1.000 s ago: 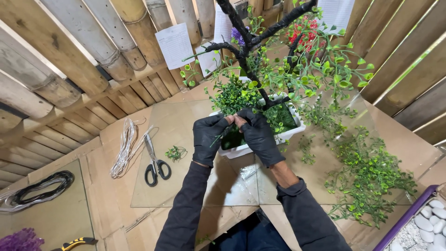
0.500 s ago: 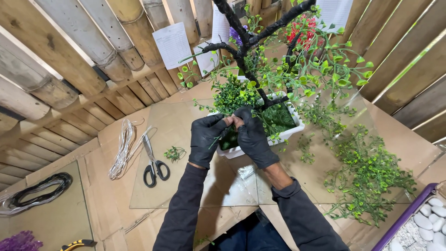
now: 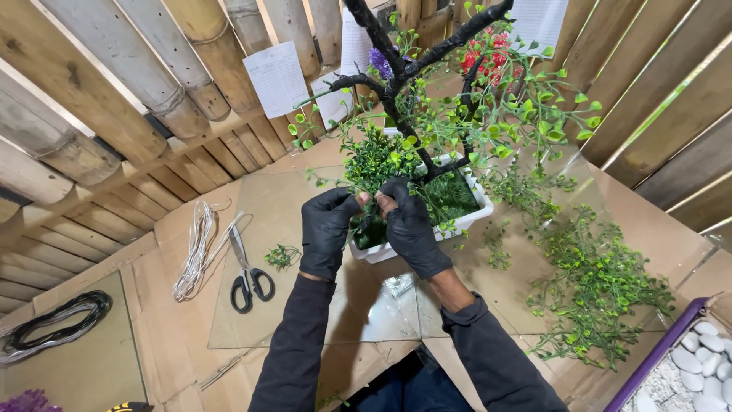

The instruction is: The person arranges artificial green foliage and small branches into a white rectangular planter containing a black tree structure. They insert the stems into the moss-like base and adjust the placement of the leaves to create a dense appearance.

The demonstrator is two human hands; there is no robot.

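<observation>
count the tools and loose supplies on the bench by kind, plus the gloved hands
Gloved hands: 2, left hand and right hand, both at the white planter
Scissors: 1
White cord bundle: 1
Black cable coil: 1
Loose green sprig: 1
Pile of green sprigs: 1
Total: 7

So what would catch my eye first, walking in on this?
Probably the artificial tree with black branches and green leaves, rising from a white planter at the table's centre. Two black-gloved hands, left hand and right hand, meet at its base. Loose green sprigs sprawl to the right; black-handled scissors lie left.
</observation>
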